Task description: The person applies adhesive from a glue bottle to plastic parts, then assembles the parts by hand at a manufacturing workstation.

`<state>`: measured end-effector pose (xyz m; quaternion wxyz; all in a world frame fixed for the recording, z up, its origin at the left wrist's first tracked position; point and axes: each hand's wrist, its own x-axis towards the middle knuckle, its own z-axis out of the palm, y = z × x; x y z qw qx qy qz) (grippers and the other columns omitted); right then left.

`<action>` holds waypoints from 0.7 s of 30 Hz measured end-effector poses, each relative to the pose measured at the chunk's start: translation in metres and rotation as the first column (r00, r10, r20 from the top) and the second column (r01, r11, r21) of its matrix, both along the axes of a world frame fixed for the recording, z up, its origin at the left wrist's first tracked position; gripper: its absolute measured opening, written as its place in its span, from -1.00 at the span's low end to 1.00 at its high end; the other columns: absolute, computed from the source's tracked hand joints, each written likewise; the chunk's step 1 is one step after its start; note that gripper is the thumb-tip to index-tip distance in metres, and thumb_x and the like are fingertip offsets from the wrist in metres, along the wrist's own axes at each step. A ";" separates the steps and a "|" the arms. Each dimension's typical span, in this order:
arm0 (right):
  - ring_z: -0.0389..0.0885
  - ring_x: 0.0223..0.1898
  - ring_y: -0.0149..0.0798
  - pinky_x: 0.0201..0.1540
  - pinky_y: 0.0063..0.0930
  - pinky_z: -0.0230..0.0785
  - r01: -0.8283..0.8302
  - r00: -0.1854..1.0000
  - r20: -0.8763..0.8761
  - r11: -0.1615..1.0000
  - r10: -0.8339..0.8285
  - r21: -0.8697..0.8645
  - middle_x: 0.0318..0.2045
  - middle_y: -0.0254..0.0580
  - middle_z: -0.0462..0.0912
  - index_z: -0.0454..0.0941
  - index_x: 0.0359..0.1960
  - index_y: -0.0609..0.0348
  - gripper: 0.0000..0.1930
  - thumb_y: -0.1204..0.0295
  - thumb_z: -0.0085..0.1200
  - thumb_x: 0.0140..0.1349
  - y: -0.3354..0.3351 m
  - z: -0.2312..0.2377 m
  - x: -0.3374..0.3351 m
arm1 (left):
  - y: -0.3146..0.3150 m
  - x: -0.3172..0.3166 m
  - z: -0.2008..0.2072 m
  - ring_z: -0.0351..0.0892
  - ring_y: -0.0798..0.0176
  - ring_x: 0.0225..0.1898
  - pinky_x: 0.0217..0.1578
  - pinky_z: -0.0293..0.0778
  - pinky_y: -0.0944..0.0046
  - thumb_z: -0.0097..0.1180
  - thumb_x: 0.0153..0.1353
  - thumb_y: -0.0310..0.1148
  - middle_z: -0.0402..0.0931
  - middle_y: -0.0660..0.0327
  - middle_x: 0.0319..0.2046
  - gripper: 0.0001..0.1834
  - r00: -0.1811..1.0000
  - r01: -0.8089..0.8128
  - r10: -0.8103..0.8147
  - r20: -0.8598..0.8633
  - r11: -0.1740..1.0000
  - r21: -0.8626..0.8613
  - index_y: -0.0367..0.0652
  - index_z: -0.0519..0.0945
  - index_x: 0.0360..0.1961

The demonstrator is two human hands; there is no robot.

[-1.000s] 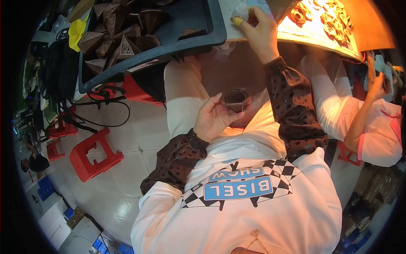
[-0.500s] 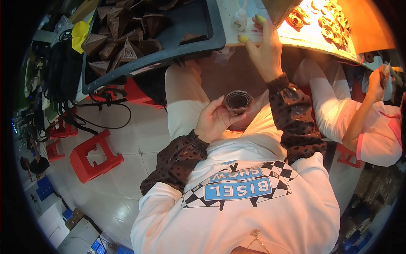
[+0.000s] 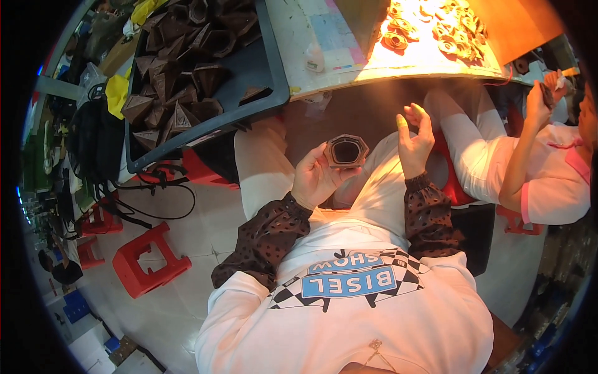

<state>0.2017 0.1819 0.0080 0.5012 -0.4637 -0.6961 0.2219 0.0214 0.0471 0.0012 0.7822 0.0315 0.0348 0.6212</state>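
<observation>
Over my lap, my left hand (image 3: 316, 179) grips a dark brown faceted piece (image 3: 363, 150) by its edge. The piece has an angular rim around a wide opening that faces up. To its right, my right hand (image 3: 415, 138) is raised with bent fingers apart, and I see nothing between them. Yellow covers sit on its thumb and a fingertip. A small white squeeze bottle (image 3: 314, 57) stands on the table near its front edge. In the dark tray (image 3: 281, 81) at the left lie several similar brown angular pieces (image 3: 180, 118), heaped together.
Brown rose-shaped pieces (image 3: 458, 38) lie under bright light on the table (image 3: 349, 76). A co-worker (image 3: 529, 149) sits close on my right, hands raised. A red stool (image 3: 149, 262) and looped black straps (image 3: 187, 196) are at the left.
My right hand has drawn back from the table beside the bottle to above my lap. My left hand keeps the brown piece in nearly the same place. The view has shifted.
</observation>
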 end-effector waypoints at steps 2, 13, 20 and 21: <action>0.56 -0.25 -0.27 -0.13 -0.43 0.42 0.026 1.000 -0.016 0.999 -0.027 -0.022 -0.27 -0.14 0.58 0.44 -0.10 0.25 -0.66 0.54 0.19 0.06 0.000 -0.008 0.013 | 0.004 0.002 0.002 0.33 -0.11 0.14 0.11 0.33 -0.06 -0.26 0.35 -0.15 0.32 -0.14 0.10 -0.49 1.000 0.004 -0.004 -0.025 1.000 -0.002 -0.35 0.29 0.14; 0.50 -0.35 -0.21 -0.26 -0.41 0.36 0.119 0.993 -0.016 0.974 -0.118 0.192 -0.42 -0.23 0.57 0.55 -0.53 0.20 -0.93 0.52 0.14 0.08 0.043 0.024 0.041 | 0.012 0.007 0.012 0.34 -0.20 0.10 0.12 0.34 -0.02 -0.14 0.30 -0.15 0.30 -0.18 0.09 -0.46 0.999 -0.019 0.015 -0.041 0.996 -0.084 -0.35 0.28 0.15; 0.47 -0.37 -0.02 -0.29 -0.23 0.32 0.086 0.888 0.389 0.921 -0.244 0.380 -0.53 -0.04 0.52 0.49 -0.52 0.29 -0.80 0.43 0.21 -0.14 0.190 0.069 0.019 | -0.001 -0.006 0.013 0.35 -0.13 0.10 0.12 0.33 -0.01 -0.10 0.30 -0.10 0.31 -0.16 0.10 -0.45 0.984 -0.154 0.130 -0.122 0.963 -0.222 -0.34 0.29 0.14; 0.46 -0.42 0.05 -0.32 -0.17 0.30 0.069 0.809 0.487 0.875 -0.330 0.479 -0.55 0.04 0.50 0.47 -0.51 0.30 -0.73 0.37 0.21 -0.20 0.197 0.063 0.003 | -0.011 -0.009 0.008 0.36 -0.11 0.09 0.12 0.33 0.00 -0.09 0.29 -0.10 0.31 -0.16 0.09 -0.44 0.985 -0.158 0.137 -0.105 0.962 -0.221 -0.34 0.28 0.14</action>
